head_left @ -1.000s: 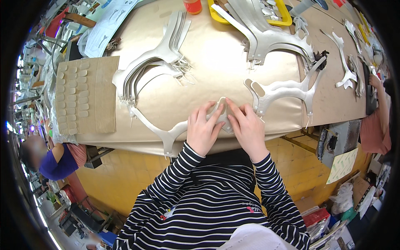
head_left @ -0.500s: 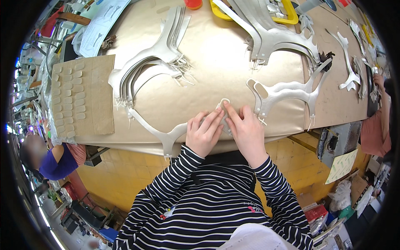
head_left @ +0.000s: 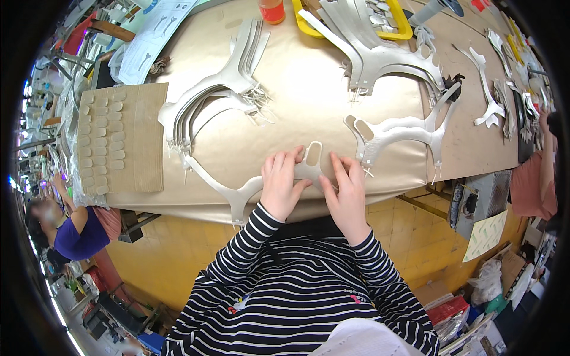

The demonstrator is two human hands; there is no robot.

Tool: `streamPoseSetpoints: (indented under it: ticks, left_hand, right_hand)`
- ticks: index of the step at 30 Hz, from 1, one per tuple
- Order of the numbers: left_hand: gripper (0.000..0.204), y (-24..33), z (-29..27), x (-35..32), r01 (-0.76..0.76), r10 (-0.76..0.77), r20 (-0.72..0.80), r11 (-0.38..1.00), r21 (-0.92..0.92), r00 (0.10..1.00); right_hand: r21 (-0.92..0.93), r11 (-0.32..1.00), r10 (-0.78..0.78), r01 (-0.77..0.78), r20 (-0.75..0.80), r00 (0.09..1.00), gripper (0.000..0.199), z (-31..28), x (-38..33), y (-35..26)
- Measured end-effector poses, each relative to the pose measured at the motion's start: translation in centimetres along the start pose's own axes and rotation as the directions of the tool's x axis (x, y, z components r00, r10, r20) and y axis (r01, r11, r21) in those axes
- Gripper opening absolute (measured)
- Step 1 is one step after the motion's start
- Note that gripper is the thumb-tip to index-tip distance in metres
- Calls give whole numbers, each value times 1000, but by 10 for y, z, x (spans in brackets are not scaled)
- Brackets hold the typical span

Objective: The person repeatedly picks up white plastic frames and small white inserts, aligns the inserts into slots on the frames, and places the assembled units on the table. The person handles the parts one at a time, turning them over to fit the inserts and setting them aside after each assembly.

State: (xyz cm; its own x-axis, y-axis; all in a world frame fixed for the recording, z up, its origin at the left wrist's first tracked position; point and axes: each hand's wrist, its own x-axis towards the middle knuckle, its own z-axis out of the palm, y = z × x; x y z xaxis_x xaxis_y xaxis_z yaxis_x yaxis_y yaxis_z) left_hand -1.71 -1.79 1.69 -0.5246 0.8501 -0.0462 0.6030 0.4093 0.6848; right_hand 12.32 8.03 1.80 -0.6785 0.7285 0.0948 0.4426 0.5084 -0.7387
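Head view: a silver cutout (head_left: 237, 188), thin and branched with a slotted tab, is pressed flat at the near edge of the desk (head_left: 309, 95). The left hand (head_left: 281, 185) and right hand (head_left: 345, 191) lie open on it, fingers spread beside the slot. It is judged light, limp and creasable, best held at the wider tab, not the arms.
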Motion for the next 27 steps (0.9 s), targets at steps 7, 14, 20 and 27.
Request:
streamPoseSetpoints:
  ticks: [7, 14, 20, 27]
  left_hand:
    - [38, -10, -14, 15, -79, 92, 79, 986, -150, 993]
    - [18, -7, -24, 15, 223, -66, 304, 826, -518, 950]
    - [17, -2, -24, 11, 209, -91, 239, 820, -532, 967]
    - [26, 8, -39, 11, -19, -64, -178, 902, -430, 982]
  right_hand:
    - [253, 962, 86, -107, 93, 992, 27, 9, 26, -2]
    - [624, 719, 230, -307, 203, 952, 17, 5, 23, -5]
    - [703, 581, 282, -411, 300, 911, 18, 3, 22, -12]
    - [466, 867, 22, -177, 318, 948, 21, -19, 30, -22]
